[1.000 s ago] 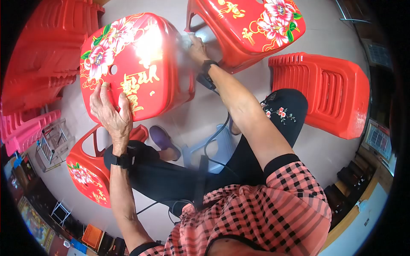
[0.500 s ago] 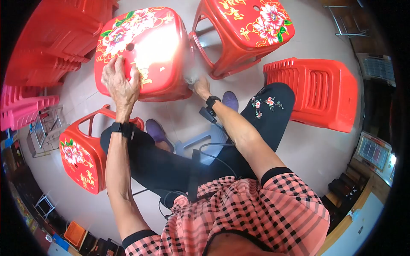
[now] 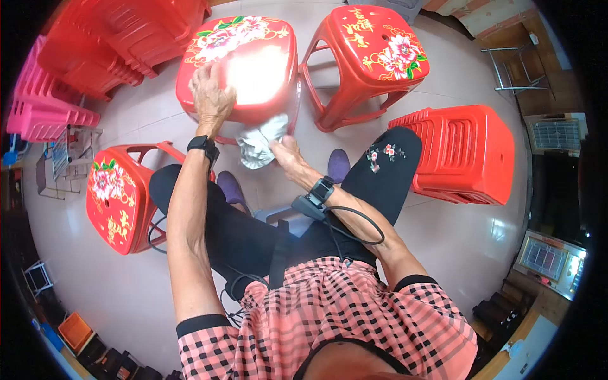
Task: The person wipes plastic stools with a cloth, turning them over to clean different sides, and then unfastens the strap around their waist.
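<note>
My left hand (image 3: 212, 96) rests on the near left part of a red plastic stool's top (image 3: 278, 38), its bent fingers spread on the surface. Flowers decorate that top, and a bright glare covers part of it. My right hand (image 3: 290, 157) is closed on a crumpled whitish cloth (image 3: 263, 142), just in front of the stool's near side. Immediately right of it stands a second flowered red stool (image 3: 380, 44) with gold characters. A third flowered stool (image 3: 113, 199) lies on its side by my left knee.
Nested red stools (image 3: 465, 152) lie on their side at right. Stacked red stools (image 3: 142, 35) and pink stools (image 3: 47, 95) stand at far left, near a metal step frame (image 3: 66, 152). A cable hangs from the device on my right wrist. My feet flank a grey-blue seat.
My right hand has drawn back toward me from the stool's right side, bringing the cloth into full view. The left hand stays on the stool top. The whole view has shifted slightly.
</note>
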The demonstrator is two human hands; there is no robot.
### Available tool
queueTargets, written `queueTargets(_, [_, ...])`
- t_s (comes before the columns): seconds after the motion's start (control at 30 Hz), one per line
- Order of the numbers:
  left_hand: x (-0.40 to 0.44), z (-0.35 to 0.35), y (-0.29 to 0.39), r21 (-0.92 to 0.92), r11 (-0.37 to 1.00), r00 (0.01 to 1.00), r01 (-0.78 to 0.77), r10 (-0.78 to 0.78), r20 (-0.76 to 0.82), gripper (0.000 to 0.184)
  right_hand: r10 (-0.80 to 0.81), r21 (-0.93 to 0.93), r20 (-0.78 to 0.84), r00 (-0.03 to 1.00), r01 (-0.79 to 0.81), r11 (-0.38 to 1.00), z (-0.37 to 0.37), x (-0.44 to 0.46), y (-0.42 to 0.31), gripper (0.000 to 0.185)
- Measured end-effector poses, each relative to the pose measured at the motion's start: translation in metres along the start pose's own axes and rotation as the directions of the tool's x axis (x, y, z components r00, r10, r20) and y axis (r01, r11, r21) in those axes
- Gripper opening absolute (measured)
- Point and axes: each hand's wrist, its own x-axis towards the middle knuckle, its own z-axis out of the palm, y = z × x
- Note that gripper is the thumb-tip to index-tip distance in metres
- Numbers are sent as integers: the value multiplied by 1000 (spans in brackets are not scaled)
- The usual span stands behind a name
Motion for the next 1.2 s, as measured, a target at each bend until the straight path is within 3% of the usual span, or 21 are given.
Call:
queueTargets(0.1, [-11,-17,11,-124,992,995,37,-25,99,51,-476,217,55,878,454,864,-8,-30,-64,36])
queueTargets(0.13, [-14,-8,0,-113,987,963,114,-82,255,41,-641,155,36,767,629,762,-17,-45,-99,34])
queueTargets(0.17, [-14,-14,-2,-346,901,935,261,-148,322,40,-590,127,26,807,583,803,-21,-59,-128,31])
queueTargets(0.2, [-10,-23,-1,-544,740,898,395,-187,397,38,-680,18,35,733,680,733,-25,-58,-149,32])
queueTargets(0.27, [-5,-73,39,-799,287,848,528,-234,476,44,-757,-97,59,651,758,645,-23,-43,-177,30])
queueTargets(0.3, [-2,-83,46,-792,343,863,505,-219,455,44,-796,-179,123,593,802,570,-23,-36,-187,30])
queueTargets(0.37, [0,-97,52,-764,454,887,458,-185,423,43,-769,133,347,537,784,607,-16,-20,-194,30])
queueTargets(0.4, [-7,-90,44,-804,349,874,482,-261,410,42,-762,116,402,507,798,592,-12,-2,-191,33])
queueTargets(0.5, [-17,-85,38,-864,42,757,502,-505,415,39,-907,-139,230,353,934,328,-5,11,-194,37])
queueTargets(0.53, [-25,-82,29,-873,37,752,487,-526,397,39,-925,-315,204,319,917,247,-6,28,-186,37])
queueTargets(0.63, [-38,-82,14,-885,23,725,464,-585,365,37,-886,-396,193,422,859,323,-6,60,-154,32])
queueTargets(0.7, [-44,-85,20,-886,8,690,463,-631,355,37,-934,-532,273,229,845,51,-1,68,-139,26])
queueTargets(0.77, [-49,-79,23,-887,15,693,461,-631,350,35,-937,-598,290,197,802,-16,5,73,-135,26])
queueTargets(0.97, [-63,-74,29,-873,37,621,486,-718,315,31,-945,-607,276,175,794,-30,1,74,-129,24])
queueTargets(1.07, [-65,-69,28,-882,44,570,470,-778,264,30,-935,-607,231,270,791,79,-9,65,-132,23])
queueTargets(1.13, [-71,-58,11,-883,139,579,448,-798,168,31,-947,-608,234,219,793,34,-13,75,-126,23])
queueTargets(1.2, [-78,-57,1,-879,126,550,461,-817,171,31,-955,-578,221,199,815,37,-13,83,-125,22])
